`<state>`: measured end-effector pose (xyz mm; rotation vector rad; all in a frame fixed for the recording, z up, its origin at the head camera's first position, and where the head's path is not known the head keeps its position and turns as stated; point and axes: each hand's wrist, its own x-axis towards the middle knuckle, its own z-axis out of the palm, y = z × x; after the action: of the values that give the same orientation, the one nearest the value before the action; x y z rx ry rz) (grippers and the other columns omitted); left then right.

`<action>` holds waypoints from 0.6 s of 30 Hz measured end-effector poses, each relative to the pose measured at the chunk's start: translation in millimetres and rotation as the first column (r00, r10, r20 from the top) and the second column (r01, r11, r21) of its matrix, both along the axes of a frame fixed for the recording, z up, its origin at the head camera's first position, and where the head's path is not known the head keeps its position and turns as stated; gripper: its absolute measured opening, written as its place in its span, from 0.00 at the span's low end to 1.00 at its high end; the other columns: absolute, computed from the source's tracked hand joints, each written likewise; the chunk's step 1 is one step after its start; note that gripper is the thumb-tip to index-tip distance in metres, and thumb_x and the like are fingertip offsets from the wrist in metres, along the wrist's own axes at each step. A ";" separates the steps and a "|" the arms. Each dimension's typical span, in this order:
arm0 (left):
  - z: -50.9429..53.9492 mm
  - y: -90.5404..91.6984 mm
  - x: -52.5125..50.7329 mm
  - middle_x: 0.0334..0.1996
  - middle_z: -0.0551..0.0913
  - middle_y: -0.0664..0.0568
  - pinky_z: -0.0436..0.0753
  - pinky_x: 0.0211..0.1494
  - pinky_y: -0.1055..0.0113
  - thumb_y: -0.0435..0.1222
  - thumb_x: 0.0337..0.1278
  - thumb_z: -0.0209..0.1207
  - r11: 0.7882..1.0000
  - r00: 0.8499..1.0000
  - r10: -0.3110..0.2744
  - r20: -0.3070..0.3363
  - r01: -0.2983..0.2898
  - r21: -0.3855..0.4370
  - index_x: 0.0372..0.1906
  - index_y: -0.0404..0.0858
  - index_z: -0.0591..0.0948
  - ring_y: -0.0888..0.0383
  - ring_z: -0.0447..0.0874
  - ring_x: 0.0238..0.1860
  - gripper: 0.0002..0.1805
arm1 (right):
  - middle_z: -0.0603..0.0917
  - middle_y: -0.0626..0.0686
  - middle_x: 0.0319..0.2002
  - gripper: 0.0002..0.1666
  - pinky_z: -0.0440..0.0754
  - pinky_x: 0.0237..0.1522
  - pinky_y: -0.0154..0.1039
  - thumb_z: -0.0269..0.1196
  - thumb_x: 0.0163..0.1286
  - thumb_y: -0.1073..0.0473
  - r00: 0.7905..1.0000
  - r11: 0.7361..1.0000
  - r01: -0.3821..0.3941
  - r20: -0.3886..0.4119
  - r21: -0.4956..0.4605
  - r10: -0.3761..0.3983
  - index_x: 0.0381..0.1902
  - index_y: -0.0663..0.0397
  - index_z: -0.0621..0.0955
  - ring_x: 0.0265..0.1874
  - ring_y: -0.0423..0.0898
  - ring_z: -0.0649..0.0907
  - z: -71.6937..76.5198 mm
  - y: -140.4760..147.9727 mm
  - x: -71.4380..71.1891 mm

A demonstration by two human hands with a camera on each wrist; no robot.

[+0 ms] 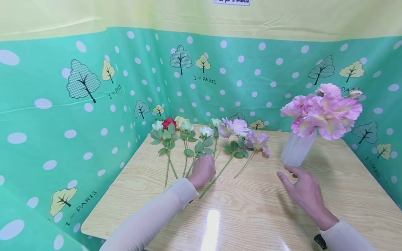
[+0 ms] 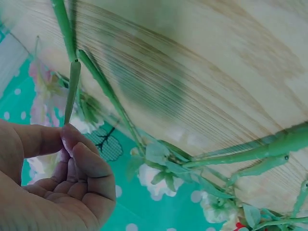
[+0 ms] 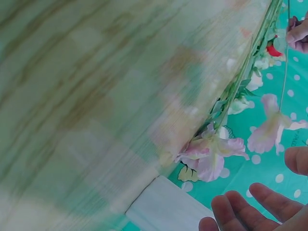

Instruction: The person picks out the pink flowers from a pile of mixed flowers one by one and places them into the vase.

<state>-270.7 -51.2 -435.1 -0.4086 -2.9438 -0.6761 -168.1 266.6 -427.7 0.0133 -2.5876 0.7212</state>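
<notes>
My left hand (image 1: pixel 203 170) reaches over the laid-out flower stems; in the left wrist view its thumb and index finger (image 2: pixel 72 139) pinch a thin green stem (image 2: pixel 72 91). Which bloom belongs to that stem, I cannot tell for certain. White roses (image 1: pixel 206 131), a red rose (image 1: pixel 169 122) and lilac-pink flowers (image 1: pixel 257 141) lie side by side on the table. A white ribbed vase (image 1: pixel 297 149) holds large pink blooms (image 1: pixel 328 111). Just in front of its base, my right hand (image 1: pixel 303 191) is held with fingers apart, gripping nothing; the right wrist view shows its loose fingers (image 3: pixel 255 211) near the vase (image 3: pixel 168 207).
The light wooden table (image 1: pixel 251 216) has its left edge beside a green curtain (image 1: pixel 103 146) with white dots and printed trees. This curtain also runs behind the flowers and along the right side. A dark band (image 1: pixel 320 241) shows at my right wrist.
</notes>
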 end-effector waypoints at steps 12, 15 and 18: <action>-0.2 7.3 12.0 0.17 0.71 0.56 0.69 0.20 0.72 0.27 0.70 0.52 0.995 0.997 -0.074 -0.005 0.074 0.069 0.23 0.41 0.72 0.64 0.65 0.16 0.16 | 0.85 0.69 0.50 0.27 0.81 0.37 0.64 0.66 0.72 0.45 1.000 1.000 -0.009 -0.020 -0.003 0.009 0.56 0.63 0.83 0.42 0.65 0.86 -1.8 -1.6 -0.3; 0.4 9.8 15.6 0.18 0.72 0.56 0.71 0.22 0.71 0.28 0.70 0.53 0.993 0.997 -0.081 -0.002 0.081 0.084 0.25 0.39 0.75 0.64 0.68 0.18 0.14 | 0.85 0.69 0.50 0.27 0.82 0.37 0.64 0.66 0.72 0.45 1.000 1.000 -0.011 -0.026 -0.003 0.011 0.56 0.63 0.83 0.42 0.65 0.86 -2.1 -2.3 -1.0; 0.9 12.7 18.7 0.18 0.72 0.56 0.72 0.22 0.70 0.27 0.68 0.55 0.992 0.996 -0.085 -0.017 0.086 0.096 0.25 0.40 0.75 0.63 0.68 0.18 0.13 | 0.85 0.70 0.50 0.27 0.82 0.36 0.64 0.67 0.72 0.46 0.999 1.000 -0.016 -0.037 -0.002 0.016 0.56 0.63 0.83 0.41 0.65 0.86 -2.4 -3.0 -1.8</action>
<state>-252.0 -38.6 -434.2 -0.5306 -2.8807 -0.8197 -169.9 263.5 -430.1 0.0458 -2.5546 0.7224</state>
